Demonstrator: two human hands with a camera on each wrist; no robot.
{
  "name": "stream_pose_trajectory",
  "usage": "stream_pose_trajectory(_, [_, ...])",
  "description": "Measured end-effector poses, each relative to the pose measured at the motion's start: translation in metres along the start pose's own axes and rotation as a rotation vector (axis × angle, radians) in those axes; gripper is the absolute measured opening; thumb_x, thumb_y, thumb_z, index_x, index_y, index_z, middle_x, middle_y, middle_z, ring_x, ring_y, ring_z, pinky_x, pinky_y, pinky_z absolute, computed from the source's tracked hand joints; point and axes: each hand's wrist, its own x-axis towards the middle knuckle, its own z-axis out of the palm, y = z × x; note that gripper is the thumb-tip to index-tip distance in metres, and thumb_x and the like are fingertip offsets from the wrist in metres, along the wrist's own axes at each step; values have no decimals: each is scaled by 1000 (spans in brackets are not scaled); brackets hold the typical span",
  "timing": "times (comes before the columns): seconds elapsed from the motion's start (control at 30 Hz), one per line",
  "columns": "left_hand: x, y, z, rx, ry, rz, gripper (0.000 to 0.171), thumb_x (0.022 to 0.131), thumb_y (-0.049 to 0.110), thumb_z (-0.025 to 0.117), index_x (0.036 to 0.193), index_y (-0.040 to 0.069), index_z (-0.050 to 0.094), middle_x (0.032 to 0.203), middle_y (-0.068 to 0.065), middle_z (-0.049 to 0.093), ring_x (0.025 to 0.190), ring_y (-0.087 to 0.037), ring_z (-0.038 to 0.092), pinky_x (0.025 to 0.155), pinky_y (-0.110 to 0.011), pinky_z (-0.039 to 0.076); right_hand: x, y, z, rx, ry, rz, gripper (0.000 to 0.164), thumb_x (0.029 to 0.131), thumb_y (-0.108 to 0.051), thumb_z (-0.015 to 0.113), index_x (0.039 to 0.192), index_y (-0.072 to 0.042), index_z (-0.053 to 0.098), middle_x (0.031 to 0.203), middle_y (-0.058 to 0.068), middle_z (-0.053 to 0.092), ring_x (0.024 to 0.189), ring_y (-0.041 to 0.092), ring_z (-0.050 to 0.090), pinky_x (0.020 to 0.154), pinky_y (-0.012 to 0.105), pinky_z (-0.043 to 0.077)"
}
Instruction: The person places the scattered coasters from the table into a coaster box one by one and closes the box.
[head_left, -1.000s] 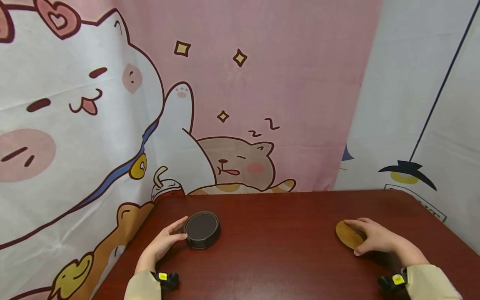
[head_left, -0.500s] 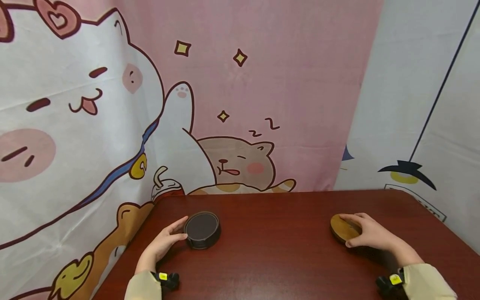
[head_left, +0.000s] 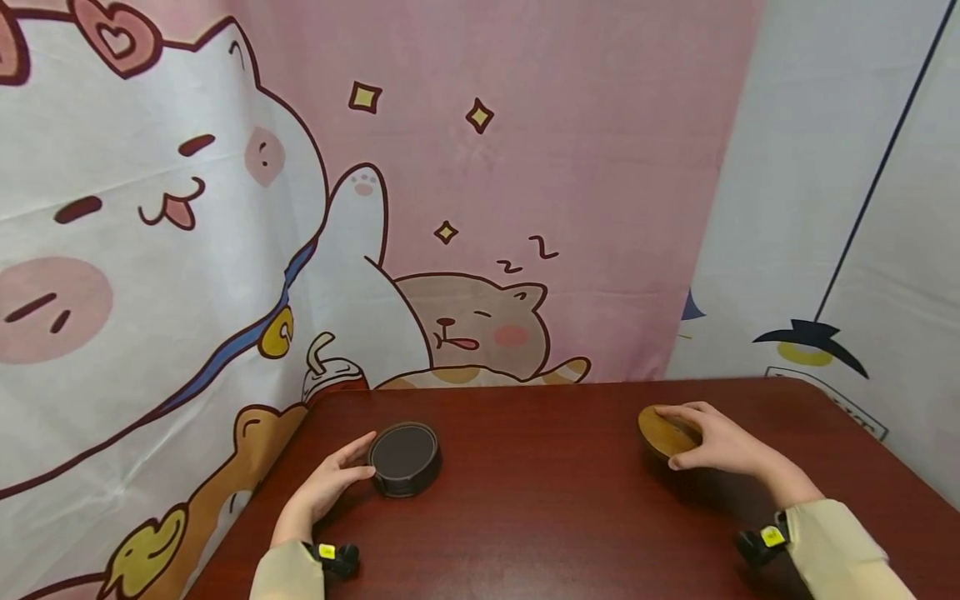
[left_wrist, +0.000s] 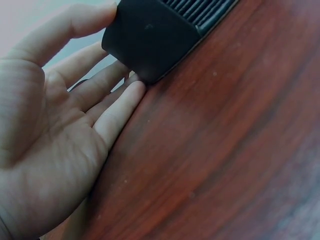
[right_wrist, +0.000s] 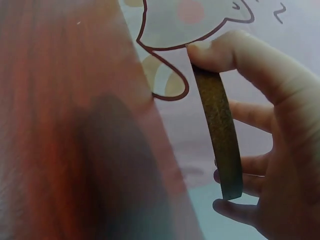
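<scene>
In the head view my left hand [head_left: 330,483] is at the left of a round black coaster holder [head_left: 405,460] standing on the table. The left wrist view shows the thumb and fingers on the holder's smooth side wall [left_wrist: 150,40], with ridged edges of stacked discs beside it. My right hand [head_left: 723,446] grips a round, flat, yellow-brown disc, perhaps a wooden coaster [head_left: 663,432], thumb on the near edge and fingers across the far side. Edge-on in the right wrist view, the disc [right_wrist: 220,135] is held off the table, above a dark shadow.
The reddish-brown table [head_left: 525,500] spans the front. Behind it hangs a pink and white curtain [head_left: 585,208] printed with cartoon cats. Dark wrist cameras [head_left: 341,560] sit at both cuffs.
My right hand has carried the disc leftward and farther from me, and its shadow now shows more widely beneath. The left hand and the coaster holder have stayed put.
</scene>
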Motion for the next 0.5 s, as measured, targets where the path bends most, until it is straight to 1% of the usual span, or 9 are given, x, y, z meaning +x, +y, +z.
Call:
stream_pose_trajectory(0.1, [-1,0,0,-1,2,0,67,87,8,68,148,11,41,152,-18,35,140,-33,28,111,-53,22,8,-7,-4,9,-4,-12,76,72,-33,84,135,-4,54,125,22,48,107,34,47,76,43,47])
stream_pose_trajectory(0.27, [-2,1,-1,2,4,-3,67,87,10,68,148,11,41,152,-18,34,141,-33,26,112,-54,21,20,-18,-10,24,-25,-15,77,72,-36,83,137,-6,53,126,20,49,108,34,46,78,46,46])
stream_pose_trajectory(0.5, [-2,1,-2,7,-15,11,67,88,11,68,149,10,40,153,-18,33,141,-35,26,111,-55,21,31,-26,-10,4,-46,-18,77,72,-39,83,137,-9,54,125,19,49,105,30,48,77,43,47])
